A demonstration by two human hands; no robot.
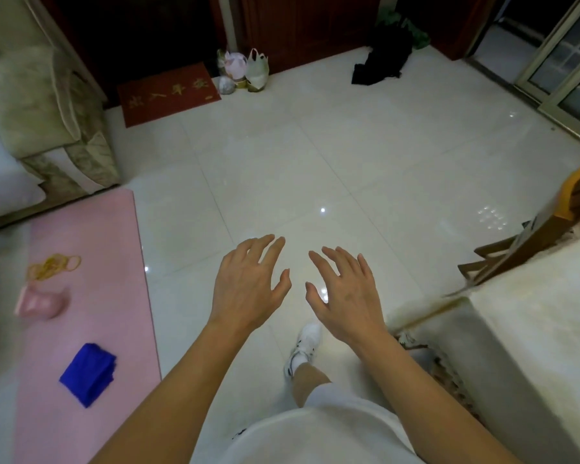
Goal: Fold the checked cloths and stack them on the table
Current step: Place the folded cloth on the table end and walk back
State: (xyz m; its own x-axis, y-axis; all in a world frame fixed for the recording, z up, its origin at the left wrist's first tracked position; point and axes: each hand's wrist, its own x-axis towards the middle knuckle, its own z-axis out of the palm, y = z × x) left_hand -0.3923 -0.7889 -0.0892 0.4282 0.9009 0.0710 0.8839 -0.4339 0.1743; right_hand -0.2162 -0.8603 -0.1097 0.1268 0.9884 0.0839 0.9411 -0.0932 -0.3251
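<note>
My left hand (248, 283) and my right hand (344, 293) are held out in front of me over the white tiled floor (298, 169), palms down, fingers spread and relaxed. Neither hand holds anything. No checked cloth is in view. A folded blue cloth (88, 373) lies on a pink surface (91, 296) at the lower left. My foot in a white shoe (303, 349) shows below the hands.
On the pink surface lie yellow rubber bands (52, 266) and a pink cup (41, 301). A sofa (37, 105) stands at the left, a cream-covered table (533, 346) and a wooden chair (529, 239) at the right. A red doormat (168, 92), plastic bags (245, 70) and dark cloth (382, 61) lie far off.
</note>
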